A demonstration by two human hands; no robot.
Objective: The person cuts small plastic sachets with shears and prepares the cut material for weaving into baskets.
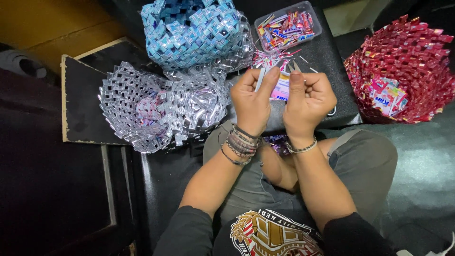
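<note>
Both hands pinch one small candy wrapper point(281, 88), white and pink with a blue mark, above a black case point(327, 61). My left hand point(252, 100) grips the wrapper's left edge between thumb and forefinger. My right hand point(308, 99) holds its right edge, fingers curled. Several bracelets circle the left wrist and one the right. More loose wrappers point(268, 60) lie on the case just beyond the hands.
A clear plastic tub point(287, 26) of colourful wrappers stands at the far end of the case. A silver woven basket point(156, 106) lies at left, a blue woven basket point(192, 31) behind it. A red woven basket point(403, 66) holding wrappers stands at right.
</note>
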